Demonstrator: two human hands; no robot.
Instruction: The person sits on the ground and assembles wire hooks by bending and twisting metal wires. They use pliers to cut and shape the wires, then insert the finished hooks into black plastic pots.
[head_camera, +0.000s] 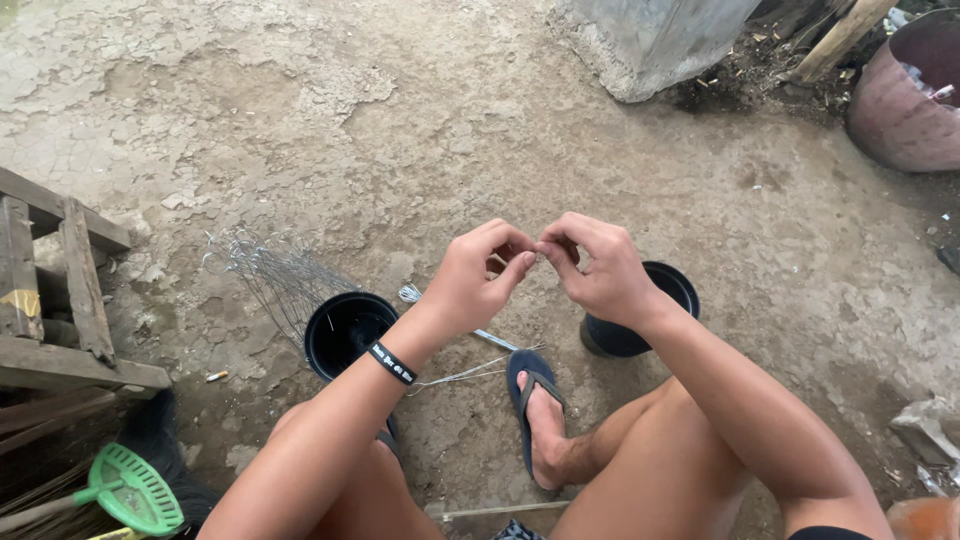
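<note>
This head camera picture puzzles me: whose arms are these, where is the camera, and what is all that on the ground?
There is no machine here. A person wears a camera on the head, so you look down over their own arms and bare knees. The left hand and the right hand meet fingertip to fingertip and seem to pinch something very thin between them; it is too fine to make out. The left wrist carries a black wristband.

Below, on the cracked dirt ground, stand two black pots: the left pot and the right pot, partly hidden by the right arm. A bundle of thin wires lies beside the left pot, and one foot wears a blue flip-flop. At the lower left lies a green broom head, beside wooden planks.
</note>
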